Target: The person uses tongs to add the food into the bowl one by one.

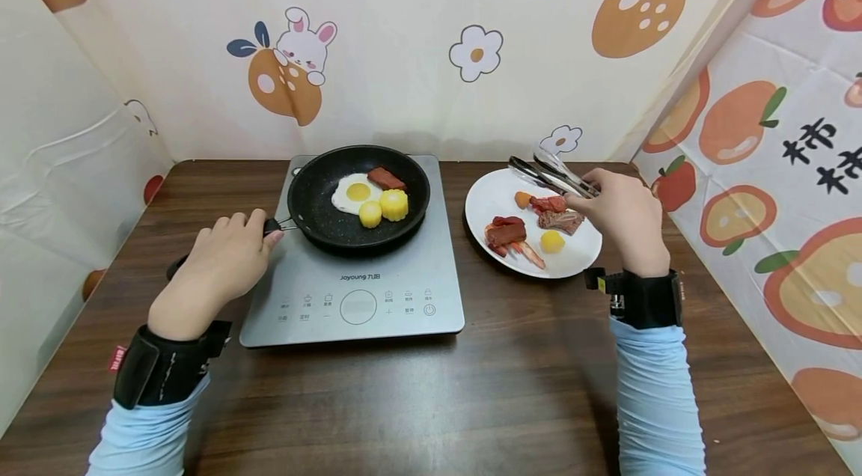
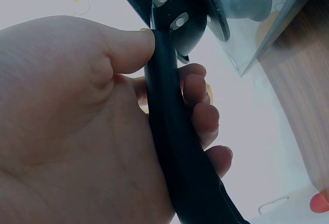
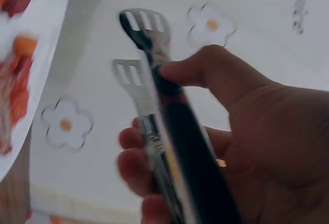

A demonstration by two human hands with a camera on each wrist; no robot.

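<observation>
Gripping firmly, our left hand (image 1: 222,259) wraps its fingers (image 2: 198,88) and thumb around the black handle (image 2: 177,147) of the frying pan (image 1: 316,195). This pan stands on the induction cooker (image 1: 404,274) at about 1 o'clock from that hand and holds a fried egg (image 1: 355,192), two corn pieces (image 1: 384,208) and a red slice (image 1: 387,178). Our right hand (image 1: 622,218) holds the metal tongs (image 1: 552,171), whose tips point to 10 o'clock over the far rim of the white plate (image 1: 491,195). We see the tips slightly apart. Meat pieces (image 1: 532,218) lie on this plate, at 8 o'clock from the tongs.
</observation>
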